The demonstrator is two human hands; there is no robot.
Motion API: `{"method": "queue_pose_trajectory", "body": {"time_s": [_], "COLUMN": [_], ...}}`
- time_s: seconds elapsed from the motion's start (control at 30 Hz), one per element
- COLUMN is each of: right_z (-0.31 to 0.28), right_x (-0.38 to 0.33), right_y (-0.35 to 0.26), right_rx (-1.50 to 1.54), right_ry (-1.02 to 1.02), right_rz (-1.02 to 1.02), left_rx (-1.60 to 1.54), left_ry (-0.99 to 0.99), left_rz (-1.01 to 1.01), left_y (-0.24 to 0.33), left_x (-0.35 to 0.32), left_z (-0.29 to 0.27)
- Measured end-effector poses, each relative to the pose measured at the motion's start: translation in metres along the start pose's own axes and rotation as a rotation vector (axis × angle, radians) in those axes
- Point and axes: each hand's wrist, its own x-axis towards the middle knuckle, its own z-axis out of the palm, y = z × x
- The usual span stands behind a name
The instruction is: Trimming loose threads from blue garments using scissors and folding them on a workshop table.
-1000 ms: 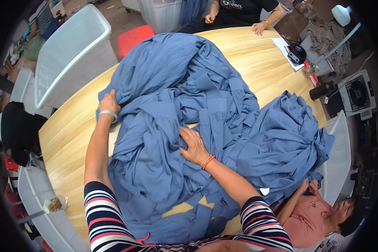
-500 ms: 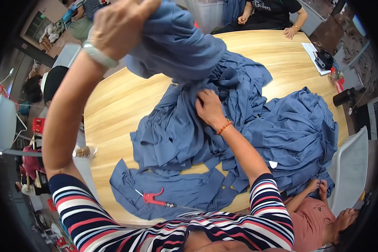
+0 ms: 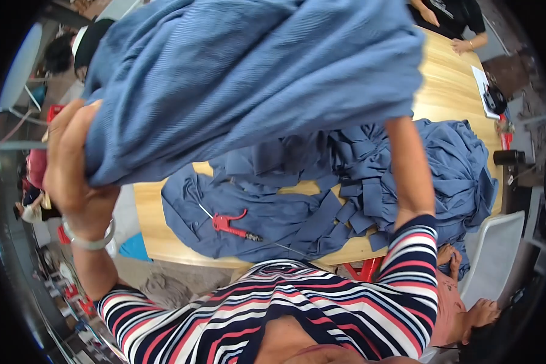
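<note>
A large blue knit garment (image 3: 255, 79) is lifted in front of me and fills the upper left of the view. My left hand (image 3: 73, 161) is closed around its left edge. On the other side my right forearm (image 3: 412, 167) goes up behind or into the cloth, which hides my right hand and its fingers. Under the raised garment, more blue garments (image 3: 273, 158) lie in a heap on the table. A flat blue garment (image 3: 273, 212) lies at the near edge, with a red air blow gun (image 3: 227, 224) with a thin metal nozzle on it.
A pile of blue garments (image 3: 455, 158) covers the table's right side. The wooden table (image 3: 446, 85) also bears a dark cylinder (image 3: 508, 158) and a black device (image 3: 494, 100) on paper. One person sits at lower right, beside a pale plastic bin (image 3: 494, 261); another is at the far side.
The garment has been raised off the heap and spread wide before me. My left hand has come down and nearer; my right hand has left the heap and gone behind the cloth.
</note>
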Motion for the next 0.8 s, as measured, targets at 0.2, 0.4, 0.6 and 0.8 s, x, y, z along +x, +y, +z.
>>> {"method": "queue_pose_trajectory", "body": {"time_s": [0.2,0.4,0.6,0.8], "right_z": [-0.102,-0.115,-0.112,0.011], "right_x": [-0.032,-0.12,-0.039,-0.05], "right_y": [0.02,-0.083,-0.079,-0.026], "right_rx": [-0.299,-0.135,0.462,0.419], "right_ry": [-0.371,-1.175,-0.9,-0.744], "right_rz": [-0.265,-0.414,0.557,0.267], "left_rx": [-0.301,-0.366,-0.537,-0.294], "left_ry": [0.046,-0.493,-0.481,-0.142], "left_rz": [-0.155,-0.402,-0.266,-0.159], "left_y": [-0.018,0.02,0.114,0.096], "left_x": [-0.067,-0.181,-0.172,-0.17], "left_z": [0.068,0.18,0.243,0.335]}}
